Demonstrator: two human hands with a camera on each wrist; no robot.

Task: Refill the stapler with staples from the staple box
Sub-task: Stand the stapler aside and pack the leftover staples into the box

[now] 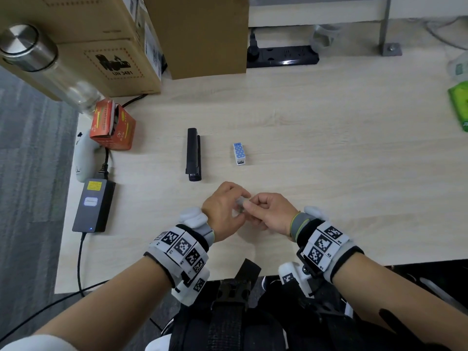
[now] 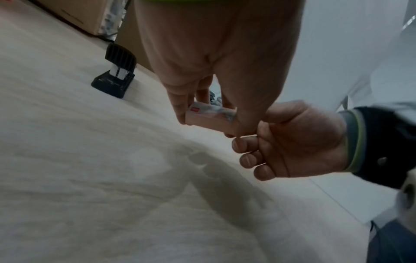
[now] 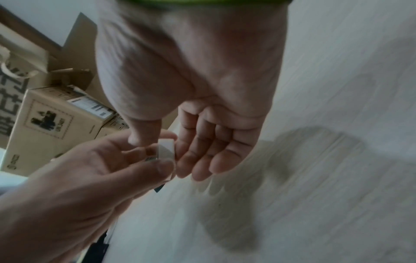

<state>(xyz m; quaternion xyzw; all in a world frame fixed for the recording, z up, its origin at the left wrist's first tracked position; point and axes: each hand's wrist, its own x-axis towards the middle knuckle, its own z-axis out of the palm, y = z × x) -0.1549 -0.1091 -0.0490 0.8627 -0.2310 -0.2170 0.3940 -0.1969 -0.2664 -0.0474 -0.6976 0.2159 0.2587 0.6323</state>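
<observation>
A black stapler (image 1: 193, 154) lies shut on the desk, seen end-on as the stapler (image 2: 117, 74) in the left wrist view. To its right lies a small blue white-dotted box (image 1: 239, 153) with its near end open. Nearer to me, just above the desk, both hands meet on a small pale box (image 1: 241, 203). My left hand (image 1: 225, 207) grips that pale box (image 2: 209, 117) between thumb and fingers. My right hand (image 1: 266, 211) pinches one end of the pale box (image 3: 166, 151) with thumb and forefinger; its other fingers are curled. What the pale box contains is hidden.
Cardboard boxes (image 1: 106, 41) and a steel flask (image 1: 27, 46) stand at the back left, an orange carton (image 1: 114, 127) and a power brick (image 1: 93, 206) at the left edge. A black power strip (image 1: 282, 57) lies at the back, a green pack (image 1: 459, 105) far right.
</observation>
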